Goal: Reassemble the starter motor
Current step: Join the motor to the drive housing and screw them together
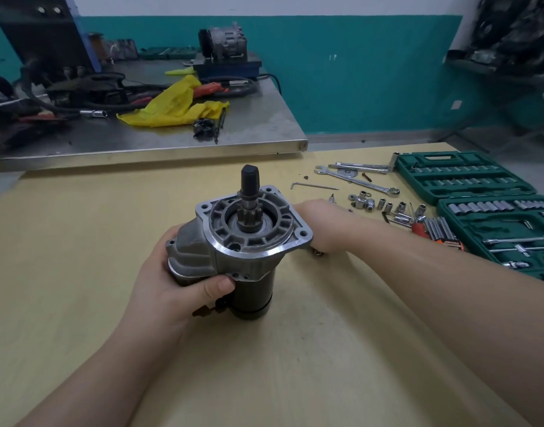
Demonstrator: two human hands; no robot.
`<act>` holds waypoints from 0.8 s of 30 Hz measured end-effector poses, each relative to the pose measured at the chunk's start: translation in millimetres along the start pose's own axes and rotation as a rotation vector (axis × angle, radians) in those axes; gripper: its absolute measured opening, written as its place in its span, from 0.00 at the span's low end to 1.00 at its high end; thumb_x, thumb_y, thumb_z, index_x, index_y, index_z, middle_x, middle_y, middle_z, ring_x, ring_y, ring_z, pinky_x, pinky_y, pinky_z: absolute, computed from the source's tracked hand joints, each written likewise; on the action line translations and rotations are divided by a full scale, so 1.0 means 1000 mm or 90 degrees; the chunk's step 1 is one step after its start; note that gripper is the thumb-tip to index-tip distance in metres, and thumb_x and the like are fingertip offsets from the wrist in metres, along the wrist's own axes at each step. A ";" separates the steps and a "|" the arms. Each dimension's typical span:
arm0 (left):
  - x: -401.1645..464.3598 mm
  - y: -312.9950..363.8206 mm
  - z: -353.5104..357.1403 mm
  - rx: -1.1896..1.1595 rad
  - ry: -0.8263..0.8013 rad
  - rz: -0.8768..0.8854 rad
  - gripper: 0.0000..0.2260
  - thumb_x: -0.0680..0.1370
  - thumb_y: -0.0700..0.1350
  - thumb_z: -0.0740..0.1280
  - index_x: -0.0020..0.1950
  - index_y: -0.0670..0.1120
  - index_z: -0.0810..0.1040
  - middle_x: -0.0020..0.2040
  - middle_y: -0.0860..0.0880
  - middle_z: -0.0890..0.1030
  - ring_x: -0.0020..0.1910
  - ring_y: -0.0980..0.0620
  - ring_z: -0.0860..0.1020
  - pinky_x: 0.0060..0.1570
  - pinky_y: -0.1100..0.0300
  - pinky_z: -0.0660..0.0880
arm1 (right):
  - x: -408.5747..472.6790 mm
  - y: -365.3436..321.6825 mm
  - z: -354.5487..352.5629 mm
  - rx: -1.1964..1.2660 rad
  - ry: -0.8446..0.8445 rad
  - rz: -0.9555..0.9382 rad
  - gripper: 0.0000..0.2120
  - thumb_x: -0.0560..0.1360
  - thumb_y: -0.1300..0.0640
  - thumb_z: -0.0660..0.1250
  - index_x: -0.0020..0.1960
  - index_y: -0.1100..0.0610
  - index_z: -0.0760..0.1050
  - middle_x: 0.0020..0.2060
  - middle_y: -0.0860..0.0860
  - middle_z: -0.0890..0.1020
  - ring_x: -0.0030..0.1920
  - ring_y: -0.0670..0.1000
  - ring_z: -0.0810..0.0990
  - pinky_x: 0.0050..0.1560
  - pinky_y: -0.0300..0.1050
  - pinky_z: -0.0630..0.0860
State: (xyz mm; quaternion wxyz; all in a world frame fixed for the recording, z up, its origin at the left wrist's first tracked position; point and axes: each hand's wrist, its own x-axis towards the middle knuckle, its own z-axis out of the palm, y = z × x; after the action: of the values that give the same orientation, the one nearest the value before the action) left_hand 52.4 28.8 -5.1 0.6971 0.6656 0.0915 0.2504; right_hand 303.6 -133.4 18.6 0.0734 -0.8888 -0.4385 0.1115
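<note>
The starter motor (pixel 243 241) stands upright on the yellow table (pixel 79 241), its silver flanged nose housing and pinion shaft pointing up and its black body below. My left hand (pixel 169 285) grips the solenoid side of it, thumb across the front. My right hand (pixel 320 226) reaches behind the motor's flange on the table; its fingers are hidden by the housing. A small brass-coloured bolt (pixel 317 251) lies on the table just under my right wrist.
Loose sockets (pixel 384 206), spanners (pixel 357 180) and a hex key (pixel 314 186) lie at the right rear of the table. An open green socket case (pixel 486 204) fills the right edge. A steel bench (pixel 233 131) with a yellow rag stands behind.
</note>
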 end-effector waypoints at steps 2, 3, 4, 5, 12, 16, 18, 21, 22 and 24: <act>-0.001 0.001 0.002 -0.009 0.004 0.002 0.42 0.58 0.59 0.90 0.69 0.51 0.80 0.60 0.41 0.87 0.54 0.40 0.87 0.45 0.52 0.84 | 0.000 0.000 -0.003 0.019 -0.001 0.001 0.15 0.79 0.58 0.70 0.39 0.42 0.71 0.35 0.42 0.76 0.36 0.42 0.73 0.33 0.40 0.66; -0.001 0.002 0.002 -0.012 0.003 0.006 0.41 0.58 0.58 0.90 0.69 0.52 0.80 0.61 0.42 0.87 0.56 0.42 0.87 0.46 0.54 0.85 | 0.000 0.000 -0.005 0.036 0.005 0.005 0.17 0.79 0.58 0.71 0.37 0.42 0.71 0.33 0.42 0.76 0.34 0.41 0.73 0.32 0.38 0.66; -0.001 0.003 0.003 -0.011 0.002 0.011 0.40 0.59 0.57 0.89 0.69 0.52 0.81 0.62 0.43 0.87 0.57 0.43 0.87 0.47 0.56 0.85 | 0.000 0.000 -0.006 0.051 0.011 0.010 0.18 0.78 0.58 0.72 0.34 0.42 0.72 0.30 0.42 0.76 0.32 0.41 0.73 0.31 0.37 0.65; -0.001 0.004 0.004 -0.007 0.002 0.015 0.39 0.60 0.56 0.89 0.69 0.52 0.81 0.62 0.44 0.87 0.58 0.43 0.87 0.47 0.57 0.85 | -0.001 0.000 -0.007 0.064 0.016 0.016 0.19 0.78 0.58 0.73 0.33 0.43 0.72 0.29 0.42 0.76 0.31 0.41 0.73 0.30 0.36 0.65; -0.002 0.003 0.005 -0.039 0.010 0.006 0.42 0.57 0.57 0.90 0.68 0.51 0.81 0.62 0.42 0.87 0.59 0.38 0.86 0.50 0.49 0.86 | -0.004 -0.004 -0.011 0.066 0.000 0.024 0.21 0.79 0.59 0.71 0.31 0.44 0.70 0.28 0.43 0.74 0.31 0.43 0.71 0.32 0.38 0.64; -0.002 0.002 0.005 -0.036 0.010 -0.001 0.44 0.57 0.57 0.90 0.70 0.49 0.80 0.62 0.41 0.87 0.59 0.32 0.85 0.49 0.46 0.84 | -0.005 -0.006 -0.014 0.064 -0.007 0.020 0.22 0.79 0.59 0.71 0.31 0.44 0.69 0.29 0.43 0.73 0.31 0.43 0.71 0.31 0.37 0.64; -0.003 0.003 0.005 -0.030 0.012 0.000 0.44 0.57 0.58 0.90 0.69 0.49 0.80 0.61 0.41 0.87 0.58 0.32 0.85 0.48 0.47 0.84 | -0.005 -0.006 -0.013 0.070 0.004 0.024 0.21 0.79 0.59 0.71 0.31 0.44 0.70 0.29 0.43 0.74 0.32 0.43 0.72 0.31 0.37 0.65; -0.003 0.004 0.007 -0.031 0.009 0.000 0.41 0.56 0.58 0.90 0.66 0.53 0.82 0.59 0.41 0.88 0.55 0.38 0.87 0.46 0.50 0.84 | -0.006 -0.004 -0.011 0.098 0.033 0.038 0.18 0.78 0.57 0.72 0.33 0.42 0.74 0.32 0.42 0.78 0.35 0.43 0.75 0.33 0.38 0.68; -0.003 0.005 0.007 -0.031 0.007 0.000 0.40 0.56 0.59 0.90 0.65 0.55 0.82 0.58 0.42 0.88 0.53 0.40 0.87 0.45 0.51 0.84 | -0.007 -0.003 -0.010 0.111 0.043 0.043 0.16 0.77 0.57 0.73 0.35 0.42 0.75 0.34 0.42 0.79 0.36 0.43 0.76 0.34 0.38 0.69; -0.003 0.007 0.009 -0.031 0.006 0.002 0.39 0.56 0.59 0.90 0.64 0.56 0.83 0.58 0.42 0.88 0.51 0.42 0.87 0.43 0.53 0.84 | -0.007 0.000 -0.008 0.143 0.071 0.047 0.13 0.77 0.57 0.73 0.39 0.41 0.78 0.38 0.41 0.81 0.40 0.44 0.79 0.36 0.39 0.71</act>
State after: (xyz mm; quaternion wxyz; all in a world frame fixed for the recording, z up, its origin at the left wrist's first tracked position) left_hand 52.0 19.6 1.5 0.7122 0.6476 0.0875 0.2565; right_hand 302.0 -139.4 27.0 0.1925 -0.8953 -0.3856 0.1126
